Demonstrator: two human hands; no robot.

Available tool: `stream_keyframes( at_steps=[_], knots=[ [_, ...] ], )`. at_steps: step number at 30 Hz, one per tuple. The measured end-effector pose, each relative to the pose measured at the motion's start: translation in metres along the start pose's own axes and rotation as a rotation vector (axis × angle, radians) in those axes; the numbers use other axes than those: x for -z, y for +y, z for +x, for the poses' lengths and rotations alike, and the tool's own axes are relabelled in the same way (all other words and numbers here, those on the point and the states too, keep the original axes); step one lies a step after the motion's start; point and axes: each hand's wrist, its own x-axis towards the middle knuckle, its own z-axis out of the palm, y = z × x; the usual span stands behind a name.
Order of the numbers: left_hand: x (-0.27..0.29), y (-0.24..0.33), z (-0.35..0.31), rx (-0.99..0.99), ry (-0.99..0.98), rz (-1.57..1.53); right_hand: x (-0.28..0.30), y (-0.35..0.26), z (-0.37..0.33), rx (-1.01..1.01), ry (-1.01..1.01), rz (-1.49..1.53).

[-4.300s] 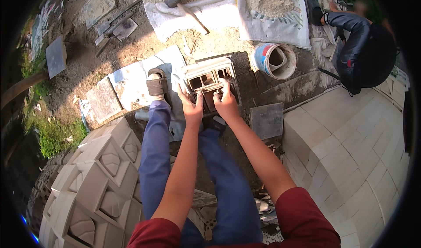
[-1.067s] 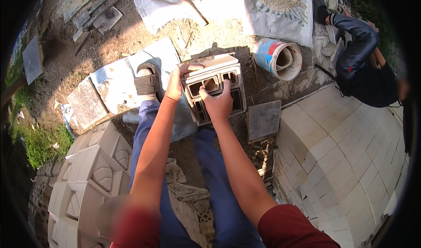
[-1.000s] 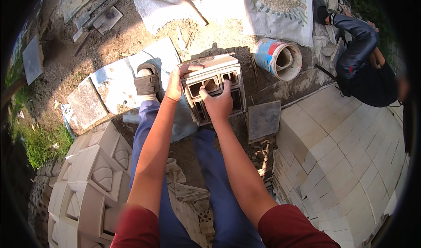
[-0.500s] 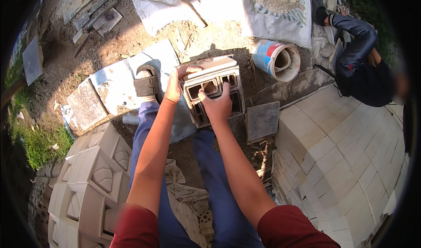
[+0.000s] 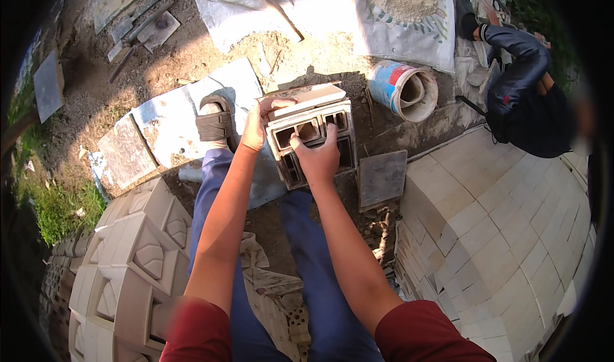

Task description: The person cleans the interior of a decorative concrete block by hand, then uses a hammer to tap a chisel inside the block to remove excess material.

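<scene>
In front of me I hold a mould-like frame [image 5: 345, 124], off-white and stained, divided into several rectangular openings. Against its far side lies a pale flat slab [image 5: 313, 98]. My left hand [image 5: 254, 128] is closed around the left end of the slab and the frame's corner, its fingers over the slab's far face. With thumb and fingers hooked into the openings, my right hand [image 5: 318, 157] grips the frame's inner walls. Some right fingertips are hidden inside the openings.
Pale cast blocks [image 5: 128, 259] are stacked at left, and flat pale tiles [image 5: 492, 221] at right. A bucket [image 5: 403, 90] stands beyond my right hand. Powder-covered sacking [image 5: 409, 16] and a hammer [image 5: 275, 10] lie farther off. Another person [image 5: 524, 100] crouches at far right.
The slab has shifted slightly relative to the frame, and the frame has tilted a little. Both my hands keep their grip. At right, the other person's hand has come into sight near their shoe.
</scene>
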Motion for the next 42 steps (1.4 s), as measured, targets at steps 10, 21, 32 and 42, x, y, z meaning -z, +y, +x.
stream_keyframes(
  at_steps=[10, 21, 32, 42],
  knots=[
    [-0.004, 0.001, 0.000, -0.013, -0.005, 0.028, -0.006, 0.015, 0.001, 0.121, 0.140, -0.063],
    [0.002, -0.004, 0.000, 0.048, 0.012, -0.115, -0.002, 0.010, -0.005, 0.095, 0.111, -0.040],
    [0.007, -0.005, 0.000, 0.069, -0.022, -0.111, 0.005, 0.003, -0.010, 0.080, 0.097, -0.017],
    [0.007, -0.008, 0.001, 0.045, -0.025, -0.096, 0.017, -0.007, -0.016, 0.040, 0.073, 0.003]
  ],
)
